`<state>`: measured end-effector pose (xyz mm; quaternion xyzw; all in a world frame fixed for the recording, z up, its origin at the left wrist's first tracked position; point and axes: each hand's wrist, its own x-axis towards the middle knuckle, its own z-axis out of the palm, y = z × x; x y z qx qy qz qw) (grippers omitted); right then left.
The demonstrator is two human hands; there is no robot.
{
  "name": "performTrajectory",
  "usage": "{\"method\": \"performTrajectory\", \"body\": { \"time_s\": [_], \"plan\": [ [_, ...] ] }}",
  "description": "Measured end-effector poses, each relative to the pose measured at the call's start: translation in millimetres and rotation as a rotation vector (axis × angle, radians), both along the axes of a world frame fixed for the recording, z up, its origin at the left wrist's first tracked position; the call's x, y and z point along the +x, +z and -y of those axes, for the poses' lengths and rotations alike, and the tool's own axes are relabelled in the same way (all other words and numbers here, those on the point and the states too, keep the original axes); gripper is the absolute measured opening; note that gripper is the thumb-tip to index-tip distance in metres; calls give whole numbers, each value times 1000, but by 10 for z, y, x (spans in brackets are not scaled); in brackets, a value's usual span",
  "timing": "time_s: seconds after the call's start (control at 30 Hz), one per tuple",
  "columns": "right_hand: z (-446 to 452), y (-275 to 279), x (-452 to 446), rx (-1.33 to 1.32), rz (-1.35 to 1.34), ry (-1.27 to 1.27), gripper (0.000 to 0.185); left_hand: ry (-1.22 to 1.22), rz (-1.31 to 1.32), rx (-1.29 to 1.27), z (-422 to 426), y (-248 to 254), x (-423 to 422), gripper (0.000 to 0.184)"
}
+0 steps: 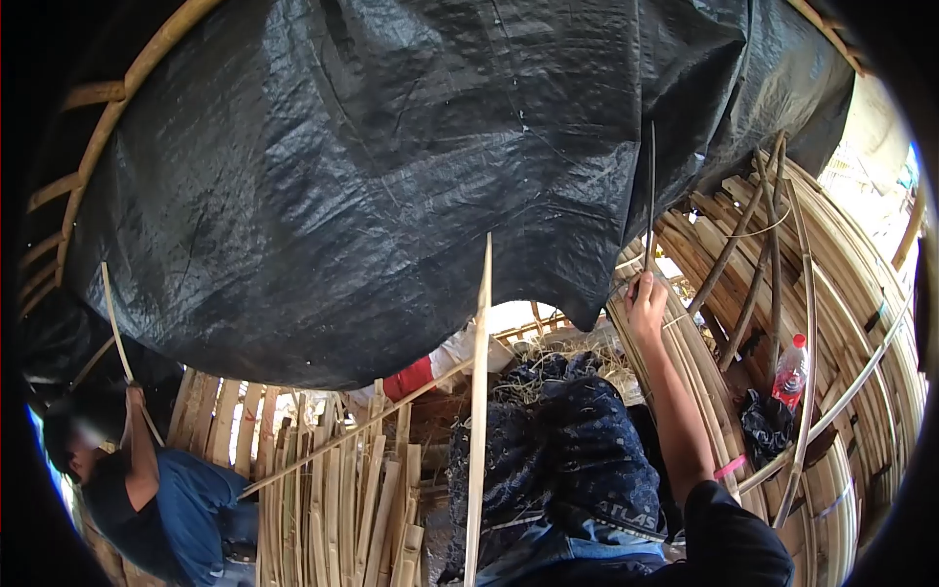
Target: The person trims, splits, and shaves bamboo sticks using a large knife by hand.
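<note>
The right hand (646,301), right of centre, grips a long, thin, dark blade-like tool (651,186), upright near the black plastic sheet (411,186); a careless swing could tear the plastic. A pale split-bamboo strip (479,391) stands lower centre. The left hand is out of view, state unknown.

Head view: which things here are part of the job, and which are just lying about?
Probably in use:
- thin dark strip, in the right hand
- pale pointed strip
- curved strip held by another person

Apparently lying about:
- red-capped bottle
- crumpled black plastic
</note>
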<state>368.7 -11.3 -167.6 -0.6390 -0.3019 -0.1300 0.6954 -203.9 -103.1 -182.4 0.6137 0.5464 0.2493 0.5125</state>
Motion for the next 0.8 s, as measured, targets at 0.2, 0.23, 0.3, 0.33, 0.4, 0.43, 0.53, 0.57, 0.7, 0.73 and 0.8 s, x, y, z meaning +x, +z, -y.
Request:
{"method": "performTrajectory", "body": {
  "time_s": [0.2,0.23,0.3,0.33,0.4,0.43,0.53,0.57,0.7,0.73,0.8],
  "plan": [
    [157,-64,-688,184,-279,426,61,-13,-20,-2,-14,0,32,33],
    [195,35,-795,127,-262,496,63,-13,-22,-3,-17,-2,35,33],
    [222,214,-1062,148,-313,583,60,-10,-30,-9,-14,8,25,33],
    [220,236,-1156,133,-333,612,59,-12,-36,-8,-7,8,27,33],
    [231,249,-1367,142,-412,703,50,-20,-37,-14,24,-14,-6,33],
    [264,319,-1510,94,-472,742,45,-24,-39,-11,11,16,-2,33],
    [347,296,-1904,23,-662,924,33,-70,-21,7,49,0,-77,32],
    [383,303,-2039,8,-728,962,32,-92,-1,9,41,-7,-85,32],
    [473,318,-2430,7,-969,1032,29,-211,89,-162,-235,112,200,37],
    [491,389,-2479,2,-1011,1044,27,-313,47,-221,-349,280,352,53],
    [497,412,-2571,49,-973,1000,24,-359,63,-258,-434,364,468,55]
  ]
}}
